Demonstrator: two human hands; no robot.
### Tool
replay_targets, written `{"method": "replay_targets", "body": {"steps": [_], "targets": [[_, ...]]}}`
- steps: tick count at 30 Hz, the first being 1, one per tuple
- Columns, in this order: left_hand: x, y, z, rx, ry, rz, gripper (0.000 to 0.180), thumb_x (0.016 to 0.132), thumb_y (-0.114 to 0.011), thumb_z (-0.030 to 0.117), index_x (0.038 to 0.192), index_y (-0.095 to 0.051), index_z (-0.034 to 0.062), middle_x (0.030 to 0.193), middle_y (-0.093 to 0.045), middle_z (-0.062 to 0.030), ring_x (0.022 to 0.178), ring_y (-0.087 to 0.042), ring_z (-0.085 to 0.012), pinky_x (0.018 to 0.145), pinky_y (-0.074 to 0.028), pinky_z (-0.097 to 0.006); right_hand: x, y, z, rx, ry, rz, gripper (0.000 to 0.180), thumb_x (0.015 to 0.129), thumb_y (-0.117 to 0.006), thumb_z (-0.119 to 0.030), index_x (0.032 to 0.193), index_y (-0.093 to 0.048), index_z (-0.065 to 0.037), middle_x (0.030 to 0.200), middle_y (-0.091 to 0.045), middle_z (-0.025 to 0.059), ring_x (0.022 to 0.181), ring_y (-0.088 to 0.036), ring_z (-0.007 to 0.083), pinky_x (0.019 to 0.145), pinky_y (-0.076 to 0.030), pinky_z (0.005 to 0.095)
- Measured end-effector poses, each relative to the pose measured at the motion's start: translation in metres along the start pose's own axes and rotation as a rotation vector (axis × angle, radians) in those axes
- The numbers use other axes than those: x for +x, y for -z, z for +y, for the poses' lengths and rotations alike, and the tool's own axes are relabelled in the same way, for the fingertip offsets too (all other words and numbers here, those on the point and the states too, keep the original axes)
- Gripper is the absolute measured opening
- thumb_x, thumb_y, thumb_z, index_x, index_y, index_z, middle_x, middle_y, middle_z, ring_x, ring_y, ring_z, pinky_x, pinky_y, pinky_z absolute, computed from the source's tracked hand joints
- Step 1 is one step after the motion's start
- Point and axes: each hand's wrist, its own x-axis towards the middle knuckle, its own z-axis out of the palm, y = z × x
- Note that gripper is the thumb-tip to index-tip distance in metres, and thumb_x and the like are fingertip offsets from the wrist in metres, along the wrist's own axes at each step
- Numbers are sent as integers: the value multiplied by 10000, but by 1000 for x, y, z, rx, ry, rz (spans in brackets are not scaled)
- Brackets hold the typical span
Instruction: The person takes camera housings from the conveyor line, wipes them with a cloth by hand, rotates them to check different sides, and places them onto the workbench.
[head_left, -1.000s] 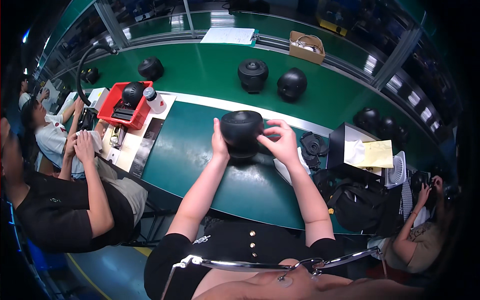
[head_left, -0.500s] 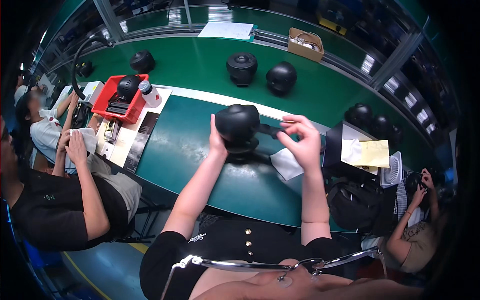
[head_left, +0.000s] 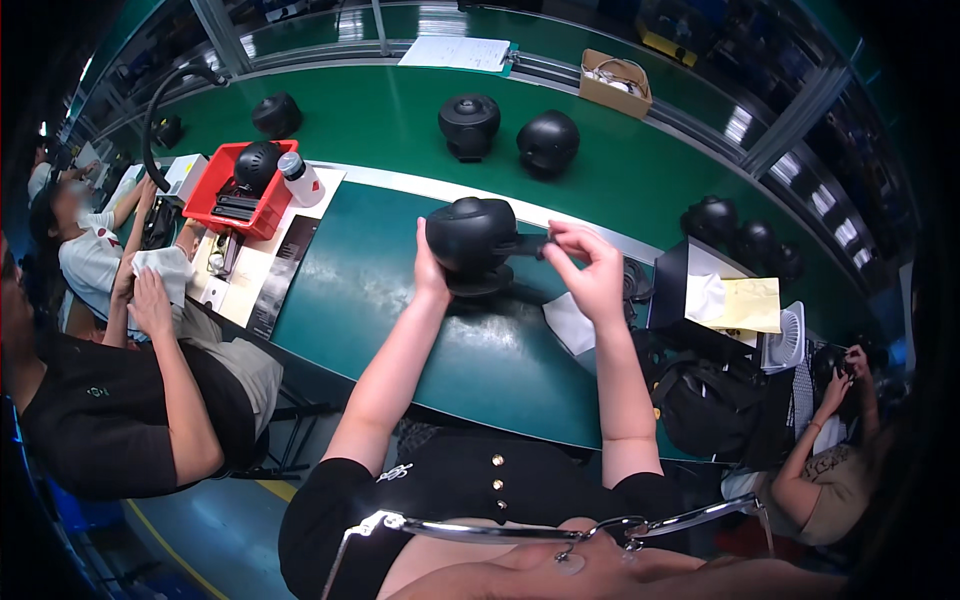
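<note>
A glossy black rounded unit with a disc-shaped base is held just over the green table mat, tilted slightly. My left hand is closed against its left side, with the palm and thumb showing and the other fingers hidden behind it. From the unit's right side a dark strip sticks out. My right hand pinches the outer end of this strip between thumb and fingers. Below my right wrist, a white cloth or paper sheet lies on the mat.
More black units stand on the green belt beyond the table. To the left are a red bin and a white bottle. A black box and black bag sit at right. Co-workers sit on both sides.
My right hand has shifted a little left and up, toward the unit, still pinching the strip. The black units on the belt have slid leftward.
</note>
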Motion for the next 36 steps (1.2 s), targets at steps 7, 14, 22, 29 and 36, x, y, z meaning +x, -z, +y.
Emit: {"method": "replay_targets", "body": {"steps": [7, 14, 22, 29, 36], "targets": [[-2, -7, -4, 238, -121, 77, 641, 1056, -306, 519, 1175, -628, -22, 1130, -682, -119, 1058, -645, -189, 938, -509, -327, -2, -13, 45, 86, -175, -223, 237, 787, -805, -134, 926, -710, 32, 1301, -624, 182, 1041, -672, 213, 862, -561, 324], [1, 7, -7, 277, -308, 197, 596, 1074, -300, 475, 1111, -635, -16, 1060, -677, -89, 969, -632, -151, 882, -495, -295, -49, 45, 37, -635, 20, -418, 382, 695, -808, -174, 1048, -729, -50, 1075, -674, 209, 974, -668, 366, 886, -535, 423], [5, 11, -22, 369, -454, 130, 573, 1059, -326, 517, 1104, -590, 11, 1053, -659, -75, 961, -619, -148, 897, -481, -300, -69, -6, 47, -243, -88, 32, 177, 774, -620, 1, 905, -726, -52, 944, -669, 155, 869, -648, 350, 810, -528, 431], [1, 6, -32, 506, -473, 173, 464, 1039, -461, 468, 1023, -542, 11, 941, -584, -29, 872, -532, -92, 813, -457, -252, -67, -80, 59, -413, 535, -242, 278, 800, -669, -35, 1078, -684, -25, 1056, -678, 158, 1004, -635, 367, 922, -504, 438], [6, 10, -30, 261, -160, 126, 621, 1039, -341, 554, 1257, -554, 13, 1208, -642, -108, 1105, -618, -198, 984, -482, -358, -40, -9, 68, -380, 168, -411, 285, 898, -588, -9, 1167, -679, -28, 1095, -708, 177, 1011, -695, 332, 896, -542, 378]]}}
